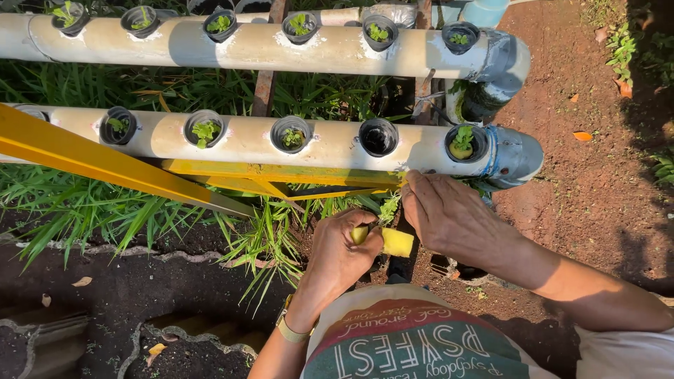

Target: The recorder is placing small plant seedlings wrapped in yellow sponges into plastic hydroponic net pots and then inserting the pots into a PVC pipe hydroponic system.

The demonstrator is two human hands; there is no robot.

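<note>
My left hand is closed around a small yellow foam block, held just below the near white pipe. My right hand rests next to it, fingers bent toward the block and a small green seedling between the two hands. The near pipe carries several black net cups; one cup is empty, the cup to its right holds a seedling in yellow foam.
A second white pipe with seedling cups runs behind. A yellow metal frame crosses under the near pipe. Grey elbow fittings end both pipes at the right. Grass grows beneath; bare reddish soil lies to the right.
</note>
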